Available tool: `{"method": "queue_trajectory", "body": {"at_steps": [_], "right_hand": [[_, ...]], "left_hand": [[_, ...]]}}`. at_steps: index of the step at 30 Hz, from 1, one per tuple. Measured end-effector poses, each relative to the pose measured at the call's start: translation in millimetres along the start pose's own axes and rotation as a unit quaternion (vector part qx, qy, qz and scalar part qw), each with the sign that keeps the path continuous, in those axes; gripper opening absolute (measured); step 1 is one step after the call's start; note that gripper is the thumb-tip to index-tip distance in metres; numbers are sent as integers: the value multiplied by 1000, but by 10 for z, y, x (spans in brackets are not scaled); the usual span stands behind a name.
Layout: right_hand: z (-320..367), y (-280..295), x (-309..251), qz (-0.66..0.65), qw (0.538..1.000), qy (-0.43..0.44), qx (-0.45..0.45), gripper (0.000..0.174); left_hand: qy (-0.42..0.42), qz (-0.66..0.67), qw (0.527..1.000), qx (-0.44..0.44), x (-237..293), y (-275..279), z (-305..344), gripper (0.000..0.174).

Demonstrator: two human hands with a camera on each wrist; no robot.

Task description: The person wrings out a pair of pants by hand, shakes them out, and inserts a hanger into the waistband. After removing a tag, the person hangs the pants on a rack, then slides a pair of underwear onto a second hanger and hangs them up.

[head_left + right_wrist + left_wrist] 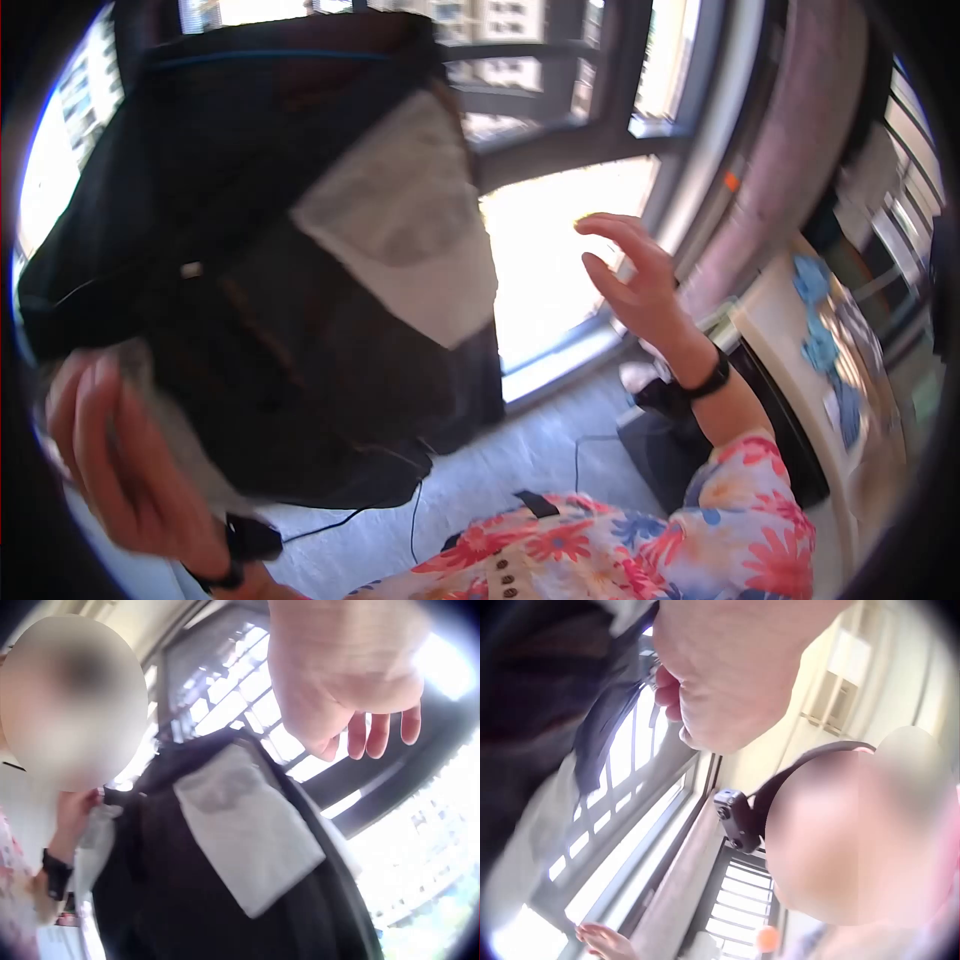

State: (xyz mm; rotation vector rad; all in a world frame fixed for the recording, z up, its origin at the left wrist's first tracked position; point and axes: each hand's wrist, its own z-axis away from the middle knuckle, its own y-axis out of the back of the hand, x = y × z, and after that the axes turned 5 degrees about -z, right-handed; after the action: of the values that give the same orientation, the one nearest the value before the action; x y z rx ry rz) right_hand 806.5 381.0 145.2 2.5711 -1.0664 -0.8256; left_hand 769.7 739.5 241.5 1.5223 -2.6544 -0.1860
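A large piece of black cloth (290, 370) with seam stitching hangs in front of the body in the head view. A white fabric panel (400, 230), like a pocket lining, lies on its face. My left hand (130, 460) grips the cloth's lower left edge with curled fingers, beside a second pale flap (190, 440). In the left wrist view, the dark cloth (540, 697) hangs beyond the curled fingers. Apart from the cloth, to its right, my right hand (645, 285) is raised, thumb and fingers spread and bent, holding nothing. The right wrist view shows the white panel (247, 825) below that hand.
Framed windows (560, 120) stand behind the cloth. At right is a pale table (790, 300) with blue cloth items (815, 310) on it. A dark box-like object (660, 450) with a cable sits below the right forearm, over the light floor (510, 460).
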Motion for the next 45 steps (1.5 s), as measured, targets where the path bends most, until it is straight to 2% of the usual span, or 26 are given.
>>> {"method": "queue_trajectory", "body": {"at_steps": [1, 2, 3, 5, 6, 7, 8, 10, 11, 15, 16, 17, 19, 21, 23, 24, 26, 29, 32, 34, 36, 37, 40, 45], "right_hand": [[303, 0, 244, 11, 996, -86, -24, 23], [607, 7, 448, 18, 981, -188, -42, 22], [893, 36, 652, 17, 958, -278, -60, 23], [1510, 103, 1124, 28, 928, -369, -48, 22], [1779, 173, 1359, 35, 910, -410, -58, 22], [1999, 294, 1522, 55, 882, -461, -74, 22], [2194, 378, 1667, 77, 867, -484, -86, 22], [2600, 554, 2122, 122, 842, -515, -105, 22], [2687, 634, 2328, 133, 817, -548, -122, 21], [3027, 816, 3007, 151, 769, -608, -128, 22], [3084, 882, 3160, 164, 758, -614, -144, 26], [3120, 929, 3341, 162, 753, -621, -146, 26], [3214, 1026, 3721, 181, 731, -648, -114, 30], [3462, 1106, 4162, 218, 745, -617, -132, 32], [3500, 1100, 4353, 277, 696, -644, -158, 30], [3513, 1123, 4551, 279, 640, -683, -214, 29], [3517, 1166, 4799, 349, 620, -655, -257, 27], [3644, 1173, 5265, 435, 599, -587, -327, 28], [3672, 1268, 5555, 464, 532, -585, -399, 28], [3743, 1291, 5623, 484, 514, -568, -423, 28], [3744, 1305, 5652, 509, 473, -559, -452, 27], [3746, 1318, 5669, 510, 471, -555, -458, 27], [3760, 1331, 5651, 513, 412, -524, -542, 26], [3763, 1305, 5618, 507, 398, -535, -546, 25]], "left_hand": [[-38, 13, 998, -54, 17, 49, 292, 14], [-85, 114, 975, -172, 100, -9, 505, 12], [-129, 204, 930, -276, 173, -99, 705, 11], [3, 241, 885, -399, 344, -396, 1219, 8], [6, 252, 876, -412, 409, -511, 1427, 8], [53, 253, 863, -434, 493, -583, 1628, 8], [100, 253, 847, -456, 514, -643, 1794, 9], [119, 253, 825, -490, 605, -796, 1984, 9], [143, 247, 808, -515, 686, -937, 2035, 9], [194, 212, 768, -572, 1015, -1472, 2343, 6], [191, 213, 762, -581, 1141, -1635, 2410, 6], [224, 222, 744, -589, 1271, -1789, 2488, 6], [258, 229, 718, -604, 1527, -2090, 2615, 6], [299, 268, 683, -610, 1861, -2360, 2717, 6], [323, 266, 677, -606, 2027, -2475, 2744, 6], [307, 281, 671, -614, 2141, -2583, 2779, 6], [290, 291, 662, -627, 2298, -2740, 2840, 6], [294, 239, 645, -664, 2299, -2830, 3000, 8], [314, 209, 626, -682, 2251, -2830, 3148, 7], [321, 205, 618, -688, 2185, -2836, 3279, 6], [328, 198, 613, -691, 2135, -2883, 3367, 6], [331, 192, 614, -691, 2120, -2902, 3409, 6], [337, 196, 601, -697, 2039, -2905, 3527, 5], [357, 186, 569, -717, 1883, -2889, 3585, 5]]}}
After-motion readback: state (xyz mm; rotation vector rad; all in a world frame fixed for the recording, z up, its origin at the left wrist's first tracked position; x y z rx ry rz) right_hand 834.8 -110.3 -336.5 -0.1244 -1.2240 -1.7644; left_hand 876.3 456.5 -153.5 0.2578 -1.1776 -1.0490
